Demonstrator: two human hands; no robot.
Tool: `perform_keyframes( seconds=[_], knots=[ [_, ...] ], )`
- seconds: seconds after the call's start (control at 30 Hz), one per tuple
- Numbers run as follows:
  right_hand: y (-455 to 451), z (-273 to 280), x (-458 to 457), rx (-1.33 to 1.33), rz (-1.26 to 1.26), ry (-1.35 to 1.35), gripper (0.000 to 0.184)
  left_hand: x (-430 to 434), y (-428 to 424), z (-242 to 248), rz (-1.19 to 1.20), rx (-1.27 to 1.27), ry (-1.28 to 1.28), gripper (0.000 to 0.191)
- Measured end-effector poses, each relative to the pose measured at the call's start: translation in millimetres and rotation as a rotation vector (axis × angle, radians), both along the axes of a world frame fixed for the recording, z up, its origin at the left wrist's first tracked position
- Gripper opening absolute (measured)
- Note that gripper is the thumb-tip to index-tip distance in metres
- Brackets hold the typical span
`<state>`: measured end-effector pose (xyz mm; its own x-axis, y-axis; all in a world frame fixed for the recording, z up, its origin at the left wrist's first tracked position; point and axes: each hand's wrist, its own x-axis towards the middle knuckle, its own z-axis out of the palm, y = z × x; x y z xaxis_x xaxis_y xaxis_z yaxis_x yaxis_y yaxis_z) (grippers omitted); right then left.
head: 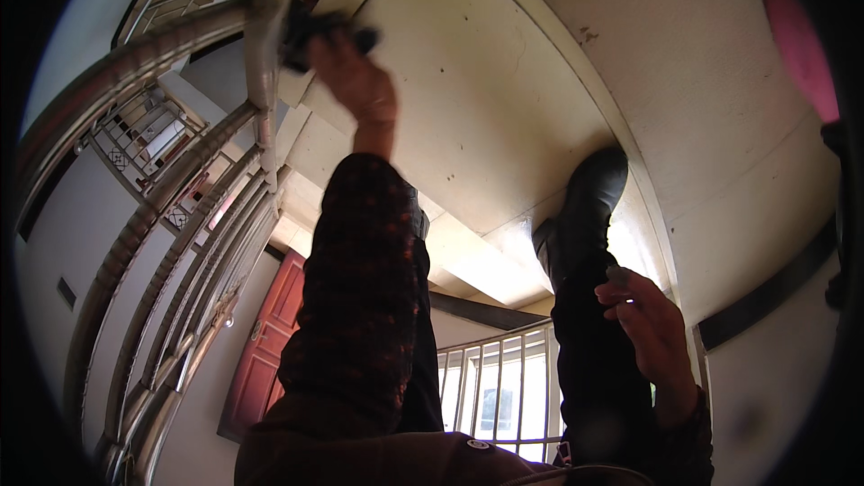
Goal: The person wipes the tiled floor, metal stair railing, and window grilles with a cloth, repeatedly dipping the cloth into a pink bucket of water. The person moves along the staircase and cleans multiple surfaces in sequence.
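My left hand (356, 77) is stretched forward, blurred by motion, with its fingers closed over a dark bundle (331, 34) that looks like cloth. The bundle is against or right beside the lower part of a metal railing post (264, 47), at the edge of a pale stair landing (466, 74). Its exact kind is lost in the blur. Near my right leg (594, 337), my right hand (644, 324) hangs with loosely bent fingers slightly apart; I see nothing held in it.
A metal railing (162, 209) runs along the left, with an open stairwell beyond. Pale steps (499, 263) lie under my legs, and my black shoe (597, 179) stands by the right wall (729, 169). A red-brown door (263, 351) and a barred window (499, 385) are below. Something pink (796, 40) shows upper right.
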<state>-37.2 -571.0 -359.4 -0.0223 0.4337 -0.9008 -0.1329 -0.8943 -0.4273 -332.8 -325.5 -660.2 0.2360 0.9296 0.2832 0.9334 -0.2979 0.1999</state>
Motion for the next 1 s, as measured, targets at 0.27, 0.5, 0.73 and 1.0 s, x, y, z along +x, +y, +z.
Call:
perform_keyframes(
  seconds=[0.27, 0.5, 0.73, 1.0],
  knots=[
    [-6, 0, -6, 0.034, -0.061, 0.007, 0.042, 84, 31, -10, -0.372, -0.092, -0.108, 0.055],
    [-20, -2, -6, 0.049, -0.071, -0.005, 0.040, -85, -63, 38, -0.288, -0.235, 0.141, 0.046],
    [-23, -4, -12, 0.059, -0.138, 0.033, 0.039, 23, 51, 62, -0.264, -0.145, -0.306, 0.039],
    [-32, -8, -14, 0.053, -0.108, -0.004, 0.039, 68, 76, -8, -0.559, 0.109, 0.256, 0.036]
  ],
)
